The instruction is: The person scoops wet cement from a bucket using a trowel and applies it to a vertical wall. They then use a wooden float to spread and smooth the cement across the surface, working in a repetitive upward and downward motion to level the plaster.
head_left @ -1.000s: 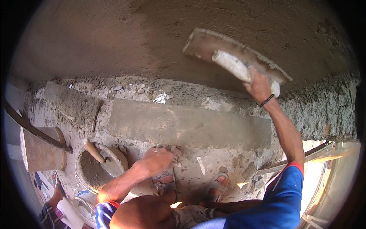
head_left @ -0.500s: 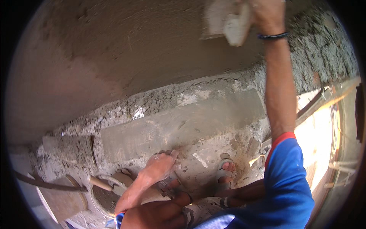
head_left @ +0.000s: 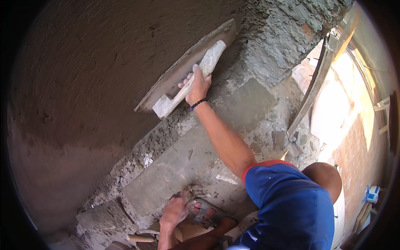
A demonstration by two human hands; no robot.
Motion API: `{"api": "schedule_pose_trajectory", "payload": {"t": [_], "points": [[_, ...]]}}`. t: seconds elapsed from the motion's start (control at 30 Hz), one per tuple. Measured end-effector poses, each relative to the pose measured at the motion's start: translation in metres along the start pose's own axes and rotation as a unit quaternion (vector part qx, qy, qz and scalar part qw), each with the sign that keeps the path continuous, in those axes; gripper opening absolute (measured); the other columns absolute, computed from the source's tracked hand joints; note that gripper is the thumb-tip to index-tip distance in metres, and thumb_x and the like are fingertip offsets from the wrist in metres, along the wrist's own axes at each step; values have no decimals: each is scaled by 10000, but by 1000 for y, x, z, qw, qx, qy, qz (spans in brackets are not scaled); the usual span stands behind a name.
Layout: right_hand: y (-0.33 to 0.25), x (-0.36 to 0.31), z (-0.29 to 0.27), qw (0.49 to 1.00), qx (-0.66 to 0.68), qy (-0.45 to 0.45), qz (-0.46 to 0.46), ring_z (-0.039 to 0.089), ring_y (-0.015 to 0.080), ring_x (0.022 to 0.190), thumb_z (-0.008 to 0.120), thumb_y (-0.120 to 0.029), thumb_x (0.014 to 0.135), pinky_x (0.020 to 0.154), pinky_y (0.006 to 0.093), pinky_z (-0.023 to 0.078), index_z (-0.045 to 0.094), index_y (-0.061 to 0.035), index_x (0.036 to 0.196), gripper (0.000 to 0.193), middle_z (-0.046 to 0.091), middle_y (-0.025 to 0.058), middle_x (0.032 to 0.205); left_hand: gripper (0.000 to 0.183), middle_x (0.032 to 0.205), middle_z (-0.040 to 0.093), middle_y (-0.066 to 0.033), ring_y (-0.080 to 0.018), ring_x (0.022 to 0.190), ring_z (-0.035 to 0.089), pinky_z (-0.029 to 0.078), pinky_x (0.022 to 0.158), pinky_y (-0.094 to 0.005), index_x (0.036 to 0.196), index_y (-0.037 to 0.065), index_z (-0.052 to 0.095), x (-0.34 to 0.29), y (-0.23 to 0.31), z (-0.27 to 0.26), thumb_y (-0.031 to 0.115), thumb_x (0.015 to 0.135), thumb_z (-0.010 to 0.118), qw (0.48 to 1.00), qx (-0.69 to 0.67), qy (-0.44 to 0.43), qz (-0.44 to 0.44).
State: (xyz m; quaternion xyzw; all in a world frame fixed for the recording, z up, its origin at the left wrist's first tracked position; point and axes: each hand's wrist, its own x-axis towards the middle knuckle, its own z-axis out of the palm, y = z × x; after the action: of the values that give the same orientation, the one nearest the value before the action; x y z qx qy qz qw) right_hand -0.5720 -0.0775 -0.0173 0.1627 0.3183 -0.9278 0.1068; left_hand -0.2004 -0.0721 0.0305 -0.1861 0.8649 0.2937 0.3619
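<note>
My right hand [head_left: 199, 88] is wrapped round the pale, mortar-crusted handle of a long plastering float [head_left: 183, 68]. The float's blade lies along the dark, wet plastered wall [head_left: 91, 75], tilted up to the right. Low down, my left hand [head_left: 174, 210] is beside my sandalled foot, its fingers curled together near small lumps of mortar [head_left: 199, 191]. Whatever those fingers hold, if anything, is hidden. Below and left of that hand shows the wooden handle of a tool [head_left: 141, 238], partly cut off by the lower edge.
A smooth grey cement ledge [head_left: 166, 166] runs along the wall's foot, with rough mortar debris between them. Coarse unsmoothed plaster [head_left: 283, 41] covers the upper right. A bent wooden board [head_left: 312, 91] leans by the bright opening. My sandalled foot [head_left: 208, 214] stands on the littered ground.
My right hand has brought the float down and left along the wall, and it now slants. My view has turned, with my body leaning rightward. My left hand remains low near my foot.
</note>
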Motion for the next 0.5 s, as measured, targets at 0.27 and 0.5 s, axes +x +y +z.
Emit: {"api": "schedule_pose_trajectory", "payload": {"t": [0.27,0.5], "points": [[36,22,-40,994,52,68,74,468,148,559,654,-337,895,528,406,481,489,-165,983,254,457,-1,697,554,1243,604,-258,-485,1159,540,434,974,-522,1372,79,447,-1,-10,4,385,938,607,999,-28,-6,-21],[98,-2,-65,972,96,119,179,457,157,572,653,-360,887,564,405,475,481,-168,911,259,448,-6,688,563,1218,618,-247,-472,1153,547,437,968,-534,1380,85,442,-6,-14,0,380,933,616,999,-8,-12,-40]]}}
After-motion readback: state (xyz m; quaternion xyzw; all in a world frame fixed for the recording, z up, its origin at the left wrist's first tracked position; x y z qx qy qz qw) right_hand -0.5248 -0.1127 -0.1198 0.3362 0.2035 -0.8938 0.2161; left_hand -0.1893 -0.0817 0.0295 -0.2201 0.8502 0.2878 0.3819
